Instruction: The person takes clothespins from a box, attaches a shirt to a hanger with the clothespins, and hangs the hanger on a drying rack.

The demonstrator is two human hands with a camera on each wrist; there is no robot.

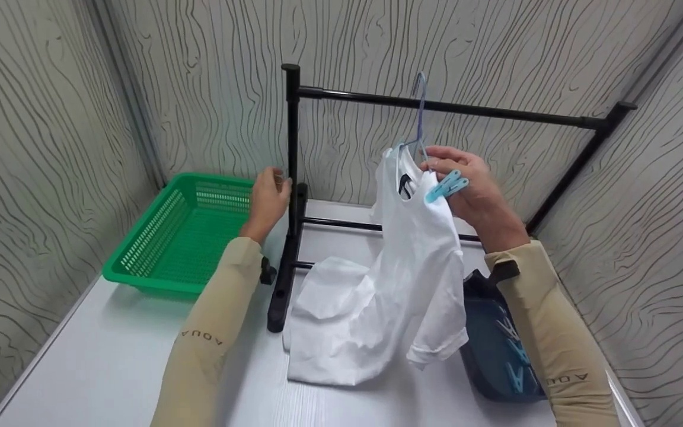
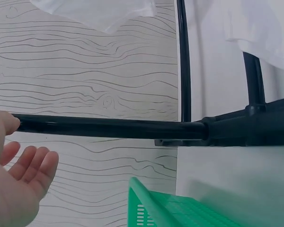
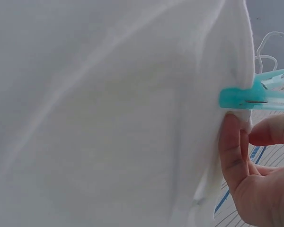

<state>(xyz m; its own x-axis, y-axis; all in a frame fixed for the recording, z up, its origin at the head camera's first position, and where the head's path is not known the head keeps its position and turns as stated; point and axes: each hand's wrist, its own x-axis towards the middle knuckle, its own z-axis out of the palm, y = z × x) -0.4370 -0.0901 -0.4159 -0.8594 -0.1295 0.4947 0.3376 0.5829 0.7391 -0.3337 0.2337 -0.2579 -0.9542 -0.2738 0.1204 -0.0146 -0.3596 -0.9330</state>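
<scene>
A white T-shirt [image 1: 418, 237] hangs from a thin blue wire hanger [image 1: 420, 112] hooked over the rack's top bar, its lower part spread on the table. My right hand [image 1: 475, 184] is at the neckline; in the right wrist view, thumb and fingers [image 3: 234, 146] pinch the fabric edge just below a light-blue clothespin [image 3: 251, 97]. That clothespin is clipped on the shirt's shoulder. My left hand [image 1: 270, 198] is beside the rack's left post [image 1: 293, 142], fingers loosely bent; in the left wrist view its thumb overlaps the post and the palm [image 2: 14, 194] shows bare.
Left of the black rack stands a green plastic basket [image 1: 119, 270]. A dark bin [image 1: 484, 367] with several clothespins [image 1: 514, 376] sits at the right, partly behind my right forearm. Wood-grain-patterned walls [image 1: 211, 71] enclose the white table [image 1: 104, 367].
</scene>
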